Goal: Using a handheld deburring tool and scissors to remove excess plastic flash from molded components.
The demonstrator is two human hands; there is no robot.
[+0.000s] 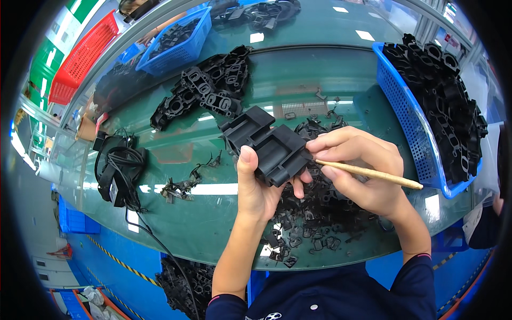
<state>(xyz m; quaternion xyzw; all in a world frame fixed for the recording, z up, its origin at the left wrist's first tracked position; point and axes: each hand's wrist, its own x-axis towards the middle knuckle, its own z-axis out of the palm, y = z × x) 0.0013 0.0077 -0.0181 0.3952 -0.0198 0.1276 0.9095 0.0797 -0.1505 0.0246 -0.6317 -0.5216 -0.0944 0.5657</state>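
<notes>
My left hand [254, 193] grips a black moulded plastic part [273, 145] above the green table. Its thumb lies along the near side, and the other fingers wrap underneath. The part is tilted, with deep rectangular recesses facing up. In my right hand [368, 165] is a thin tool with a tan, stick-like handle [373, 173], held like a pen. The tool's tip meets the right end of the part, where my right fingertips hide it; its kind cannot be made out. Below both hands lies a heap of black plastic scraps [320, 213].
Black parts fill a blue basket [408, 106] at the right. More black parts [210, 88] are piled at the back left. A coiled black cable [120, 165] sits on the left of the green table [213, 234]. Beyond are another blue basket [181, 56] and a red one [85, 58].
</notes>
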